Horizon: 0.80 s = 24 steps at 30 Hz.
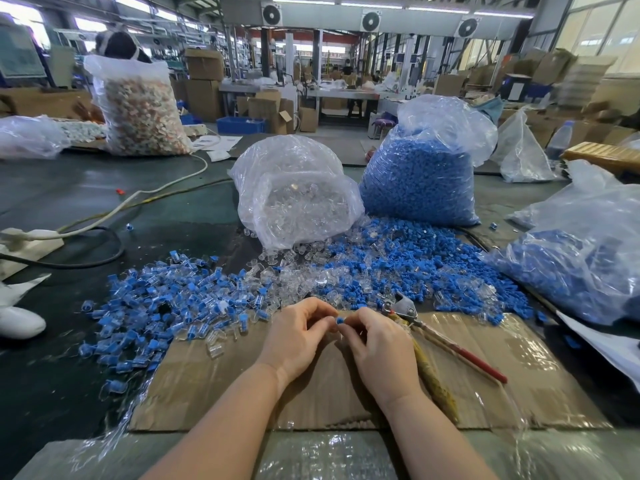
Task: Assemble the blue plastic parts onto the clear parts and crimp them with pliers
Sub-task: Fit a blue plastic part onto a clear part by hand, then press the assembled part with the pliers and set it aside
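Observation:
My left hand (299, 332) and my right hand (375, 341) meet fingertip to fingertip over a cardboard sheet (214, 386). Between them a small blue plastic part (339, 320) is pinched; any clear part there is hidden by the fingers. Pliers (446, 337) with red and yellowish handles lie on the cardboard just right of my right hand. A pile of joined blue-and-clear pieces (149, 306) spreads to the left. Loose clear parts (291, 275) and loose blue parts (398, 265) lie in front of the hands.
A clear bag of clear parts (294, 192) and a bag of blue parts (420, 174) stand behind the piles. Another bag of blue parts (581, 265) sits at the right. A power strip (27, 237) with cables lies at the left.

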Each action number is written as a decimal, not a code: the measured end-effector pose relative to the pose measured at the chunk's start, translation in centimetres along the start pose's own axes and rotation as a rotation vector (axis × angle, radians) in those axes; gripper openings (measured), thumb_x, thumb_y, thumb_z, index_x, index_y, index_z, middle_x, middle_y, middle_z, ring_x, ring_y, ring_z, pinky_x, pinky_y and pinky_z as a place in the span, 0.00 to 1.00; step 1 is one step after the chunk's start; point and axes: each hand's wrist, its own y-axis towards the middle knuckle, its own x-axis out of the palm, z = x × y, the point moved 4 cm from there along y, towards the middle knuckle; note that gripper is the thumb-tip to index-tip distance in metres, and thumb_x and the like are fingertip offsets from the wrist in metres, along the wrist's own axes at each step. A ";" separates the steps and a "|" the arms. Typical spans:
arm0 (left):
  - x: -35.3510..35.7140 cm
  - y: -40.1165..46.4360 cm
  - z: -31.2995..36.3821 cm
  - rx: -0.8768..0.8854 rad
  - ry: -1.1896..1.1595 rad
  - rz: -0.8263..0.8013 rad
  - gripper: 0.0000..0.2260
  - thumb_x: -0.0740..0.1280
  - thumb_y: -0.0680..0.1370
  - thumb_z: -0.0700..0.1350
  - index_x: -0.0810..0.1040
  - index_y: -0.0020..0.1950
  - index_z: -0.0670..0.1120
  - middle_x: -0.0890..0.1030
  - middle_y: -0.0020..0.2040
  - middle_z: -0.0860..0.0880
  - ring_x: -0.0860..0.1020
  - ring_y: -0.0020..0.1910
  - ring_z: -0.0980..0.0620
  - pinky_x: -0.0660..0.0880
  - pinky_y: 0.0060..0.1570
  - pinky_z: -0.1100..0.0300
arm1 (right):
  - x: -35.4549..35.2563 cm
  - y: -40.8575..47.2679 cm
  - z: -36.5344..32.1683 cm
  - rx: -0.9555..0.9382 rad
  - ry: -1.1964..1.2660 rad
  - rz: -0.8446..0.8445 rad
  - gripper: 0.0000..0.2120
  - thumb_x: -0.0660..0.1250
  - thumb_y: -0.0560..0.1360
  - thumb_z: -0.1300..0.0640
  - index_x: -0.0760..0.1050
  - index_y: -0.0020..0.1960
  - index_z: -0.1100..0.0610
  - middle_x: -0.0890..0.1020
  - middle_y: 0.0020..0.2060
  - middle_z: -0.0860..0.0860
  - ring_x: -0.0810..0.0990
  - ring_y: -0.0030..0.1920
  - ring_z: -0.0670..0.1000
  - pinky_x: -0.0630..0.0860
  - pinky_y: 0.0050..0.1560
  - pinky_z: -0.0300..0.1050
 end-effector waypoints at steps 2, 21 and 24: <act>0.0 0.0 0.0 -0.010 -0.015 0.013 0.08 0.66 0.77 0.38 0.78 0.45 0.52 0.82 0.42 0.52 0.81 0.42 0.58 0.76 0.46 0.67 | -0.2 0.0 -0.2 -0.017 0.015 0.017 0.04 0.69 0.74 0.55 0.78 0.46 0.55 0.81 0.40 0.47 0.77 0.43 0.48 0.69 0.43 0.38; 0.0 0.1 0.0 -0.047 -0.004 0.017 0.06 0.66 0.76 0.38 0.79 0.45 0.50 0.83 0.40 0.52 0.80 0.38 0.60 0.75 0.43 0.70 | -0.5 0.0 -0.6 -0.090 0.096 0.015 0.07 0.70 0.72 0.59 0.81 0.50 0.54 0.80 0.42 0.47 0.78 0.44 0.48 0.74 0.46 0.42; 0.0 0.0 0.0 -0.050 -0.007 0.015 0.06 0.66 0.76 0.38 0.79 0.45 0.50 0.83 0.40 0.51 0.81 0.38 0.59 0.76 0.44 0.67 | -0.6 0.0 -0.7 -0.095 0.101 0.017 0.07 0.70 0.72 0.58 0.81 0.50 0.54 0.80 0.42 0.47 0.77 0.44 0.48 0.74 0.45 0.42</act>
